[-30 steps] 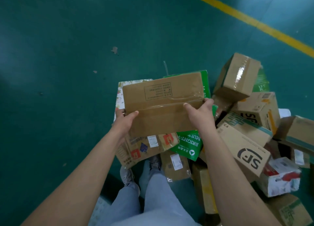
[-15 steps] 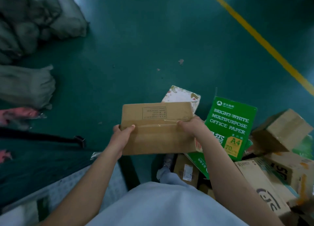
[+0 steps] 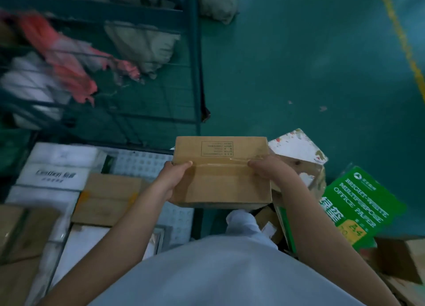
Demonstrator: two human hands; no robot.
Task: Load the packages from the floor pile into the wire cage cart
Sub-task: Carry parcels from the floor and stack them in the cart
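I hold a flat brown cardboard box [image 3: 222, 170] in front of me, taped across its top and with a small printed panel on it. My left hand [image 3: 174, 178] grips its left end, thumb on top. My right hand [image 3: 269, 171] grips its right end the same way. The box hangs above the floor just right of the wire cage cart [image 3: 194, 59], whose green frame runs down the left half of the view. Inside the cart lie white parcels [image 3: 55, 167] and a brown box [image 3: 108, 197]. The floor pile sits at the right, with a green A4 paper box [image 3: 358, 202].
Grey sacks [image 3: 142, 45] and a red-and-white bag [image 3: 64, 59] lie behind the cart's wire wall. A white patterned box [image 3: 296, 148] and more brown cartons [image 3: 400, 264] lie at the right. Green floor with a yellow line [image 3: 402, 34] stretches ahead on the right.
My view has swung left from the pile to the cart. The box stays in both hands and has travelled with me toward the cart's edge.
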